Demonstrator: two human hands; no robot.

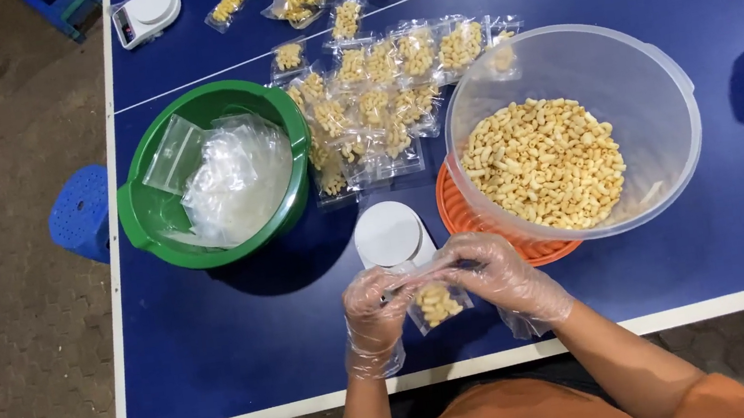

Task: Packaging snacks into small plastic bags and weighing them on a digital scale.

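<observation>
Step in hand, as judged: closing the top edge of a small clear plastic pouch part-filled with pale yellow puffed snack pieces (436, 304). Pouch held above the near edge of the blue table with white lines (246, 345), just in front of the small white digital scale with round platform (388, 234).

Left hand (372, 310), in a thin crinkled transparent glove, pinched shut on the pouch's top left corner. Right hand (497, 269), gloved alike, pinched on the top edge to the right.

Next move, as judged: firm, even pressure along the strip, pouch kept upright against spillage.

Materials noted:
- large translucent round plastic bowl of loose puffed pieces (662, 80), resting on an orange ribbed plastic basket (461, 218);
- green round plastic basin holding limp, glossy empty pouches (143, 215);
- rows of filled clear pouches (376, 93) lying flat beyond;
- second white scale (145, 13) at far left;
- blue perforated plastic stool (79, 214) beside the table.
</observation>
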